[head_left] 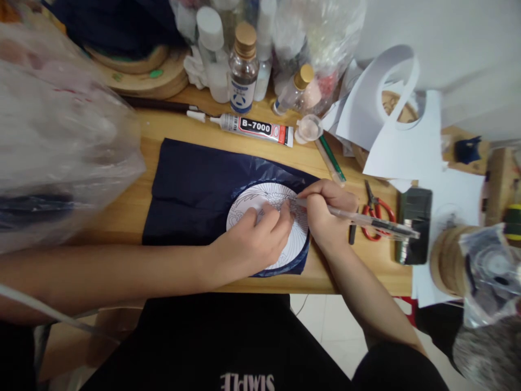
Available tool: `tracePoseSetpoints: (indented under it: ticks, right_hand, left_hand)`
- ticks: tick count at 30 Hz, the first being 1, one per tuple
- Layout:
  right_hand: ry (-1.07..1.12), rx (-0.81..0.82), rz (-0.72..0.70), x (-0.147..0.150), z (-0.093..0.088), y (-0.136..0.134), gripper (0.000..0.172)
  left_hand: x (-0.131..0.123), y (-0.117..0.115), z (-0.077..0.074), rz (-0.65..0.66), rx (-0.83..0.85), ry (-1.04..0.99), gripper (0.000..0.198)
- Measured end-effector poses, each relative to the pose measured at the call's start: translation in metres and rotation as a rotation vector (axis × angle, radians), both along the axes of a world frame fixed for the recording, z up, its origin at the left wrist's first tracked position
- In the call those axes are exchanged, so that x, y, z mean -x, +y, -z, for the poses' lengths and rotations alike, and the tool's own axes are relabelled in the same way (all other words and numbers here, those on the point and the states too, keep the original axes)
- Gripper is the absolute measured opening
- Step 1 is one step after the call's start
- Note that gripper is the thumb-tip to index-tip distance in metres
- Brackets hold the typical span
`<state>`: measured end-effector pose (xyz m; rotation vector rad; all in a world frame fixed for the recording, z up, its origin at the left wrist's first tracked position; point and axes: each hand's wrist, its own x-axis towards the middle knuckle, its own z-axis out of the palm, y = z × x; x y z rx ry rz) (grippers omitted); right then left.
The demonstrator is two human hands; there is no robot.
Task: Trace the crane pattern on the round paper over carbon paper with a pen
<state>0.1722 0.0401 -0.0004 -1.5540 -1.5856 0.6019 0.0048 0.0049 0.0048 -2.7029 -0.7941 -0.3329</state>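
My right hand [330, 210] is closed round a clear-barrelled pen [366, 220], its tip end over a round white paper pattern [248, 198]. Fine black line drawing covers the paper, with feather-like curves near its edge. Bent fingers of my left hand [260, 233] press down on the middle of the paper, close to the pen tip, and hide part of the drawing. Beneath the paper lies dark blue cloth [187, 190], spread on the wooden table [122, 217]. A dark rim of the cloth shows round the disc.
Behind the cloth lie a B-7000 glue tube [256, 127], a brown-capped bottle [244, 70] and a green pen [331, 155]. Red-handled pliers [376, 212] and a dark box [415, 222] are at right, near cut white paper [407, 146]. A plastic bag [69, 130] bulges at left.
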Motion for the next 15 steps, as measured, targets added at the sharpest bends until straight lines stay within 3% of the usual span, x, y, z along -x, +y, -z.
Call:
tracePoseSetpoints:
  ticks: [6, 12, 15]
  right_hand:
    - [-0.002, -0.001, -0.015, -0.0008, 0.0009, -0.0003, 0.021]
    - [0.070, 0.008, 0.097, -0.0016, 0.0037, -0.0014, 0.022]
    - [0.069, 0.019, 0.086, -0.0017, 0.0043, -0.0006, 0.022]
  left_hand:
    - [0.0003, 0.0006, -0.0003, 0.003, 0.000, 0.002, 0.032]
    - [-0.0004, 0.0013, 0.0000, 0.003, -0.004, -0.007, 0.031]
    - [-0.0003, 0.0009, 0.0005, 0.005, -0.002, -0.009, 0.030]
